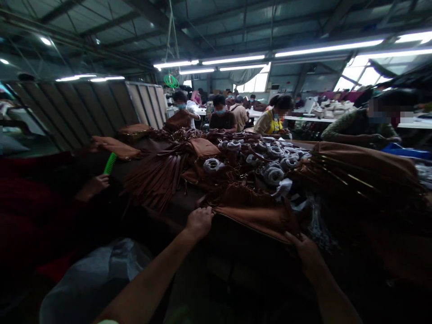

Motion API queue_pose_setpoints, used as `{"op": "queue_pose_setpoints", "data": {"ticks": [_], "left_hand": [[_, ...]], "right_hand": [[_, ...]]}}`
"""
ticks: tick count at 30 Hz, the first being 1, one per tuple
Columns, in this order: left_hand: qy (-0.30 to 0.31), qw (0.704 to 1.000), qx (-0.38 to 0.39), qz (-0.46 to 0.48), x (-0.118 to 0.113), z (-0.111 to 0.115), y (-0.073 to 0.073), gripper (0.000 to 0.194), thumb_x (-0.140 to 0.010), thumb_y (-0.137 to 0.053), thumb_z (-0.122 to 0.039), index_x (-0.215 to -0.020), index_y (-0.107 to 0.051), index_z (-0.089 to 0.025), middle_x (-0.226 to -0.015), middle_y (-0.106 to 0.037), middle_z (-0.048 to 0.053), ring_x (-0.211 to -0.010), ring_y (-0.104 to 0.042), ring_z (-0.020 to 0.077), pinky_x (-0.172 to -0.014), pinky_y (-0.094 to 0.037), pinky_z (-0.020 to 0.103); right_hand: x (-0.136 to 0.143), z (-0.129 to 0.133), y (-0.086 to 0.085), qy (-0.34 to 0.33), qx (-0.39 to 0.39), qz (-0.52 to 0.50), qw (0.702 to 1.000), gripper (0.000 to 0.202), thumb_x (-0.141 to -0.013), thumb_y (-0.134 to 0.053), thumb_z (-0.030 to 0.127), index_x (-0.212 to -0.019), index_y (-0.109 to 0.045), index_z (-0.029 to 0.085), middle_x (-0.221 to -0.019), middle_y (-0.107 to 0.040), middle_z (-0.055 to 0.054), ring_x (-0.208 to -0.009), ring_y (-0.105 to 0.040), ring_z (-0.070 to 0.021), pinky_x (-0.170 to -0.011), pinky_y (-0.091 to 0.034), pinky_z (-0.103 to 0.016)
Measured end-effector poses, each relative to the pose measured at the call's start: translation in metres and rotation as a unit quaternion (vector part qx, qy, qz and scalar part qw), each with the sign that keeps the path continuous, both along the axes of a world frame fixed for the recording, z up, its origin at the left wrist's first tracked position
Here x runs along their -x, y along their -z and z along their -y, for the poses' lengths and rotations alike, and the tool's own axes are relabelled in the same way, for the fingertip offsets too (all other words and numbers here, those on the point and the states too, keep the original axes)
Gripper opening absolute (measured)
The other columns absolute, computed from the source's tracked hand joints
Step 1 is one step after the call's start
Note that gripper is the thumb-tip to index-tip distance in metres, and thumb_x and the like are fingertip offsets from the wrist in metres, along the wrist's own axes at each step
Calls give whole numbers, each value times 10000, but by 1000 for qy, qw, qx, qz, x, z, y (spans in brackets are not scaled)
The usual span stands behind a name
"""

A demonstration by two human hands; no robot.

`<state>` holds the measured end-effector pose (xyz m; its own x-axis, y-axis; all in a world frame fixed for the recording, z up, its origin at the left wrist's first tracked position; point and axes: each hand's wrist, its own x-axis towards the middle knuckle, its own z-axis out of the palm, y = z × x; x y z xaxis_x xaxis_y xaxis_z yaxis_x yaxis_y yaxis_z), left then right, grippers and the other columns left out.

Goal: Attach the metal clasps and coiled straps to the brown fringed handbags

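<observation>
A brown leather bag (pixel 253 213) with a zipper along its near edge is stretched between my two hands at the front of the table. My left hand (pixel 200 222) is closed on the bag's left corner. At the right end, my right hand (pixel 302 245) pinches the bag's edge between thumb and fingers. Just behind the bag lie white-wrapped rolled straps (pixel 272 173) and metal fittings. Brown strips (pixel 162 175) fan out to the left of it.
A co-worker's hand (pixel 96 185) at the left holds a green comb-like tool (pixel 110 164). More brown bags (pixel 118 146) lie behind it. A large brown pile (pixel 364 166) stands at right. Several people sit across the table. A translucent plastic bag (pixel 94 274) is at lower left.
</observation>
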<state>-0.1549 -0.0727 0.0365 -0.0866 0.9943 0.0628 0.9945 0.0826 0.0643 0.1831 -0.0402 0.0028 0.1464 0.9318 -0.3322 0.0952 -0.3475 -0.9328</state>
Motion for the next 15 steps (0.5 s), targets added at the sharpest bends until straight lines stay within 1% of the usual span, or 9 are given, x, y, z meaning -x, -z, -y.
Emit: {"op": "queue_pose_setpoints", "data": {"ticks": [2, 3, 5, 6, 8, 9, 11, 12, 15], "left_hand": [[1, 998, -64, 0, -13, 1, -10, 270, -883, -517, -366, -1016, -553, -134, -1009, -602, 136, -991, -550, 261, -876, -415, 382], [28, 994, -105, 16, -22, 0, -15, 331, -837, -587, -398, -1042, -548, -140, -1049, -587, 133, -1027, -527, 267, -911, -397, 390], [145, 975, -153, 75, -44, -6, -21, 466, -745, -684, -451, -1090, -540, -173, -1100, -569, 100, -1066, -501, 250, -948, -380, 364], [220, 959, -147, 105, -55, -12, -22, 483, -720, -705, -461, -1088, -548, -192, -1093, -574, 77, -1058, -505, 234, -934, -392, 335], [332, 928, -102, 138, -73, -28, -21, 369, -741, -695, -430, -1018, -596, -207, -1022, -602, 43, -1001, -535, 205, -862, -423, 284], [356, 919, -83, 148, -80, -37, -19, 275, -775, -668, -396, -966, -621, -204, -969, -615, 32, -953, -555, 189, -824, -430, 267], [352, 915, -78, 180, -87, -53, -16, 155, -840, -599, -327, -899, -645, -191, -895, -622, 18, -864, -579, 159, -772, -432, 245], [337, 915, -91, 202, -89, -60, -16, 144, -860, -571, -304, -895, -649, -188, -887, -622, 13, -840, -585, 147, -761, -431, 238], [303, 912, -129, 244, -90, -67, -21, 153, -862, -562, -301, -921, -649, -190, -905, -618, 6, -828, -589, 138, -747, -432, 232]], "right_hand": [[1, 1, -1, -2, 1, -15, 1000, 360, -623, -680, 397, -857, -537, 165, -587, -563, 25, -456, -516, -110, -423, -405, -225], [1, 1, -1, -9, -1, -20, 1000, 349, -631, -682, 395, -846, -530, 166, -558, -538, 38, -437, -496, -102, -410, -389, -218], [-2, 0, -2, -22, -5, -26, 999, 351, -635, -691, 391, -850, -529, 165, -529, -510, 52, -414, -472, -93, -398, -370, -210], [-3, 1, -2, -26, -5, -28, 999, 363, -633, -696, 393, -863, -534, 163, -532, -514, 50, -411, -471, -94, -398, -369, -211], [-6, 4, -3, -31, -6, -39, 999, 409, -640, -692, 432, -912, -551, 162, -607, -579, 13, -457, -521, -114, -424, -402, -227], [-7, 7, -3, -37, -22, -55, 998, 450, -649, -679, 470, -958, -559, 166, -698, -628, -22, -527, -573, -138, -468, -443, -247], [-6, 14, -1, -51, -92, -87, 991, 570, -643, -669, 529, -1085, -553, 189, -971, -667, -91, -786, -648, -205, -644, -519, -318], [-3, 18, 0, -49, -138, -86, 986, 643, -619, -689, 531, -1151, -535, 205, -1099, -641, -105, -933, -633, -235, -752, -519, -356], [12, 24, 10, 22, -228, -13, 973, 791, -535, -770, 450, -1240, -501, 215, -1226, -594, -97, -1136, -540, -278, -936, -450, -420]]}}
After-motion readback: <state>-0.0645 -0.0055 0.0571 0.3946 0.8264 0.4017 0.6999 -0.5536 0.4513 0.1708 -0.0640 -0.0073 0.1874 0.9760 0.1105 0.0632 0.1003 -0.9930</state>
